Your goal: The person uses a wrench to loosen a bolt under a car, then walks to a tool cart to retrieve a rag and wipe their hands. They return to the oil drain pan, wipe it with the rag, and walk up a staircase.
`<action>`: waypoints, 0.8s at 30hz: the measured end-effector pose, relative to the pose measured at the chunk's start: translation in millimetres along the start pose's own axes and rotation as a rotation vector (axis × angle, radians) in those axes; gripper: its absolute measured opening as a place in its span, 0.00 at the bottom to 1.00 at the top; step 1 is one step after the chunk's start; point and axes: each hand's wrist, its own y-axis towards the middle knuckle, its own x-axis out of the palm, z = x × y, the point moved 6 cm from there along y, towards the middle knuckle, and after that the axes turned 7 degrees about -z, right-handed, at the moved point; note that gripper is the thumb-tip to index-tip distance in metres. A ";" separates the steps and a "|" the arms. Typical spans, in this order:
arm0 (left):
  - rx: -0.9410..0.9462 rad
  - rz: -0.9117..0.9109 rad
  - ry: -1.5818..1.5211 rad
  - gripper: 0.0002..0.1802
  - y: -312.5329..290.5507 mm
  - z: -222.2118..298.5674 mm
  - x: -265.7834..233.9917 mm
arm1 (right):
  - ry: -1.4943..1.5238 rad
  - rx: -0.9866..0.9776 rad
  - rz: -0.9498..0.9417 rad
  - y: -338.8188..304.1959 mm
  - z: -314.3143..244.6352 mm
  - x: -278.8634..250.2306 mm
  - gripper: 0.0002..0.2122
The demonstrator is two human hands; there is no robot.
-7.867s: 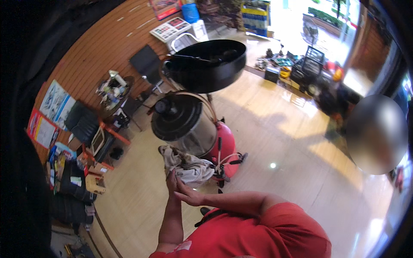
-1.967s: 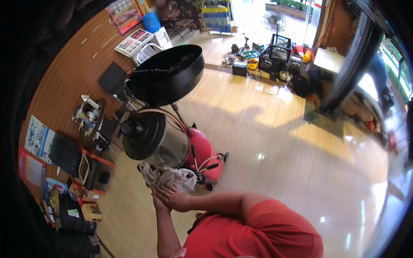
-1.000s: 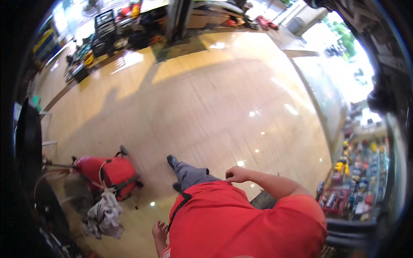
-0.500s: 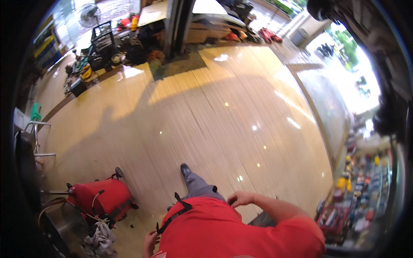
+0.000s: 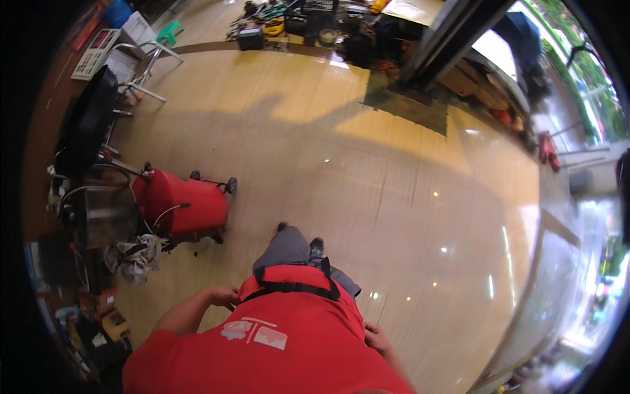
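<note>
At the far left stands a black drain pan (image 5: 85, 128) on a stem, tilted, above a steel drum (image 5: 98, 213), and just beside them a red wheeled tank (image 5: 180, 203) with small castors and thin hoses. A grey rag (image 5: 134, 256) hangs in a bundle at the foot of the drum, near the tank. This rag is the thing nearest to the left hand (image 5: 225, 297), which rests at the waist against the red shirt (image 5: 282, 341), fingers curled and holding nothing that I can see. The rag looks soft and light, probably oily, so it would sag when lifted — a pinch in the bunched middle seems the best hold. The tank looks heavy but it should roll; its upper rim or frame seems the place to push. The right hand (image 5: 375, 338) is low beside the hip, partly hidden by the shirt, and I cannot tell if it is wide or closed. To the right the glossy floor (image 5: 407, 197) gives much open room — it may be slippery. Clutter lines the left wall and the top edge.
</note>
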 end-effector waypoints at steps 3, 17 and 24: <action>-0.013 -0.101 -0.004 0.22 1.3 10.9 -1.1 | 0.178 -0.094 0.177 11.9 -19.9 -10.4 0.12; -0.234 -0.179 0.203 0.21 4.4 190.2 -76.7 | 0.158 -0.013 0.453 99.1 -187.5 -5.2 0.11; -0.285 -0.203 0.347 0.23 -42.6 301.9 -121.9 | 0.395 -0.273 0.767 208.8 -360.5 -55.0 0.09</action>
